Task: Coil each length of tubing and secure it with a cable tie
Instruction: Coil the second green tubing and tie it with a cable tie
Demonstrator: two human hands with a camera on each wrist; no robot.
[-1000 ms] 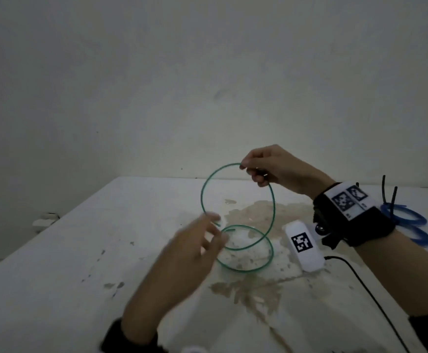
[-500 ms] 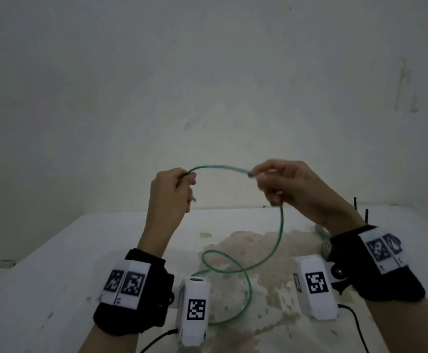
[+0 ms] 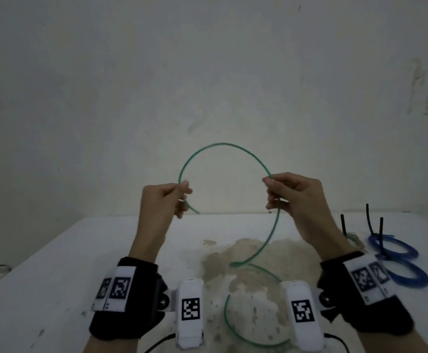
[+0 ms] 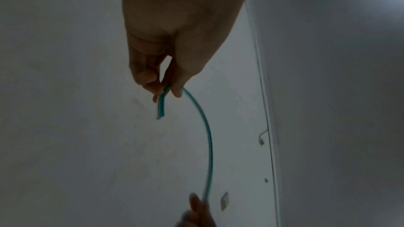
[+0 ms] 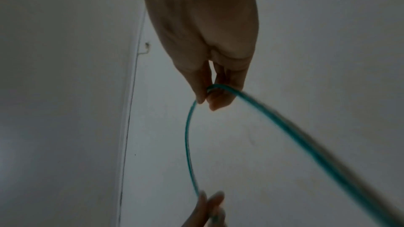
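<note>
A thin green tube [image 3: 223, 144] arches high between my two raised hands. My left hand [image 3: 165, 200] pinches it near its free end, and a short stub pokes out below the fingers [image 4: 161, 106]. My right hand [image 3: 288, 193] pinches the tube farther along [image 5: 211, 91]. From there the tube hangs down to the white table [image 3: 55, 289] and curls in a loose loop [image 3: 233, 327] between my wrists. The left wrist view shows thumb and finger closed on the tube [image 4: 207, 135].
Two coiled blue tubes [image 3: 396, 261] lie at the table's right edge, with black cable tie tails [image 3: 368, 220] sticking up from them. A brown stain [image 3: 248, 266] marks the table's middle. A plain wall [image 3: 208, 72] stands close behind.
My left hand rose from the table and took the tube's end. Both hands have since moved apart and lifted, widening the arc between them.
</note>
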